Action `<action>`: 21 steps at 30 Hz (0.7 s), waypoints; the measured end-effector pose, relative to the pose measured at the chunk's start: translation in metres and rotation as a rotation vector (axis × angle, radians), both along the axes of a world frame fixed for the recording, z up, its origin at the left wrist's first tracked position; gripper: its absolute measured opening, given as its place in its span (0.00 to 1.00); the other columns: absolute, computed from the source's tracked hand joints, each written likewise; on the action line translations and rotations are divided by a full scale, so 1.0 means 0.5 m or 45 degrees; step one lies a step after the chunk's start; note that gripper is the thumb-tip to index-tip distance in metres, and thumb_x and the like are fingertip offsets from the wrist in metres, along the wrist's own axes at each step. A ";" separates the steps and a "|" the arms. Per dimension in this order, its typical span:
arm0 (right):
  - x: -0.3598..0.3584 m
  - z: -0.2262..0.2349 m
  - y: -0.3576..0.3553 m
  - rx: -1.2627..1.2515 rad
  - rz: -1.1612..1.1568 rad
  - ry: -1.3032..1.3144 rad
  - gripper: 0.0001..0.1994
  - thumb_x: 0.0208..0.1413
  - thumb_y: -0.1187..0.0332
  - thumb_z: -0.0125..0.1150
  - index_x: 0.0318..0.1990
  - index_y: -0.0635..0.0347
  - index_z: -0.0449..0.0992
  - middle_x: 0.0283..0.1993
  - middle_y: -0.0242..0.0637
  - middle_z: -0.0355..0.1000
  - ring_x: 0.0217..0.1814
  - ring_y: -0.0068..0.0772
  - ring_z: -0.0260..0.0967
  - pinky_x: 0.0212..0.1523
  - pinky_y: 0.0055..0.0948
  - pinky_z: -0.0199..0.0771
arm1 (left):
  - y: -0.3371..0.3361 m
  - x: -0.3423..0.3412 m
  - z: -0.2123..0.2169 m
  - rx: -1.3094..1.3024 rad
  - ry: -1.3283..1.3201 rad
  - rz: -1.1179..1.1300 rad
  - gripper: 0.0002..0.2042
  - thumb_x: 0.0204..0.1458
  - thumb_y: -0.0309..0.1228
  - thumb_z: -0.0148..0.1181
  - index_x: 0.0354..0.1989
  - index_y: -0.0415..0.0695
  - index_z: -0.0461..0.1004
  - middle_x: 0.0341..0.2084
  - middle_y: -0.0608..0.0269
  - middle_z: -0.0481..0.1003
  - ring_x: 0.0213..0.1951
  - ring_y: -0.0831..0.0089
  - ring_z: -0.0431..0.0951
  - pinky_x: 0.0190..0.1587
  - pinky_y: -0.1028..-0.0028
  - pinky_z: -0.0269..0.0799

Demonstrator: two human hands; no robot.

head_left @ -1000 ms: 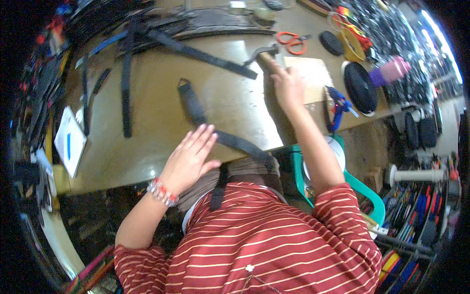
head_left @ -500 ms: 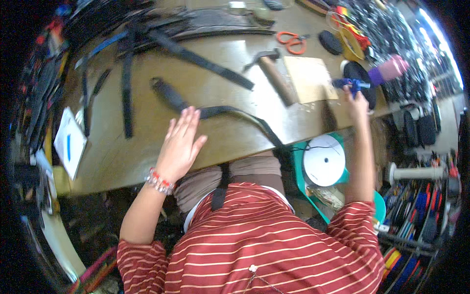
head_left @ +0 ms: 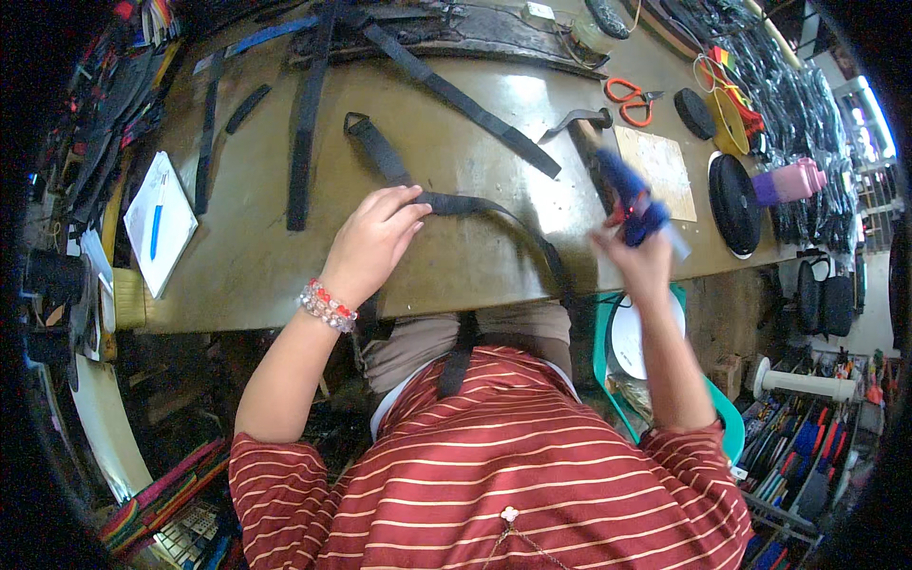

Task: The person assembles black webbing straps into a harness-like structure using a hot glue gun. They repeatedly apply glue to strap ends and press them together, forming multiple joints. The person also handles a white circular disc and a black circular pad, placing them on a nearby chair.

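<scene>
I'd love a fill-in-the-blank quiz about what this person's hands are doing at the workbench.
1. The left hand presses down on a black ____.
2. The right hand holds a tool coloured ____.
3. The scissors have handles coloured ____.
4. The left wrist wears a beaded ____.

Missing words: strap; blue; orange; bracelet.

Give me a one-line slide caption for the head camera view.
Left hand presses a black strap on the workbench while the right hand lifts a blue tool.
</scene>
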State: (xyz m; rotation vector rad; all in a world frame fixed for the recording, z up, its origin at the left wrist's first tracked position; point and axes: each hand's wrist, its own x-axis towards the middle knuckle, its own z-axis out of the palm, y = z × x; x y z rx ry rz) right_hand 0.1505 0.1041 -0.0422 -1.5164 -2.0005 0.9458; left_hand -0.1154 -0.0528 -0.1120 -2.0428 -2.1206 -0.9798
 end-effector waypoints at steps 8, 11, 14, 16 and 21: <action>0.048 -0.132 -0.075 0.619 0.247 -0.091 0.21 0.41 0.69 0.74 0.41 0.60 0.68 0.33 0.44 0.75 0.33 0.34 0.74 0.36 0.29 0.72 | 0.000 -0.002 -0.001 -0.031 -0.023 -0.034 0.12 0.50 0.24 0.58 0.44 0.45 0.75 0.47 0.58 0.73 0.51 0.58 0.71 0.54 0.64 0.68; 0.054 -0.112 -0.068 0.312 0.291 -0.032 0.20 0.44 0.67 0.71 0.42 0.60 0.67 0.31 0.44 0.73 0.33 0.43 0.75 0.34 0.37 0.72 | -0.003 0.006 0.002 -0.048 0.108 -0.002 0.17 0.46 0.22 0.56 0.47 0.49 0.75 0.48 0.56 0.71 0.51 0.57 0.71 0.52 0.64 0.70; 0.051 -0.088 -0.058 0.580 0.372 -0.051 0.17 0.43 0.72 0.68 0.41 0.58 0.69 0.33 0.41 0.74 0.31 0.36 0.71 0.35 0.32 0.70 | -0.005 0.017 0.005 -0.101 0.246 0.005 0.23 0.45 0.20 0.53 0.52 0.54 0.73 0.51 0.54 0.69 0.53 0.57 0.69 0.52 0.64 0.70; 0.058 -0.083 -0.028 1.155 0.542 -0.061 0.14 0.42 0.75 0.65 0.38 0.56 0.70 0.32 0.37 0.74 0.29 0.37 0.67 0.34 0.34 0.66 | -0.004 0.025 0.007 -0.138 0.280 0.000 0.26 0.45 0.20 0.52 0.55 0.57 0.71 0.52 0.53 0.67 0.54 0.57 0.68 0.52 0.64 0.70; 0.119 -0.101 0.086 1.210 0.962 -0.359 0.11 0.42 0.73 0.58 0.37 0.56 0.73 0.36 0.36 0.73 0.38 0.37 0.67 0.41 0.37 0.65 | 0.000 0.041 0.011 -0.220 0.472 -0.011 0.26 0.48 0.24 0.50 0.57 0.61 0.69 0.53 0.54 0.66 0.56 0.59 0.67 0.52 0.63 0.70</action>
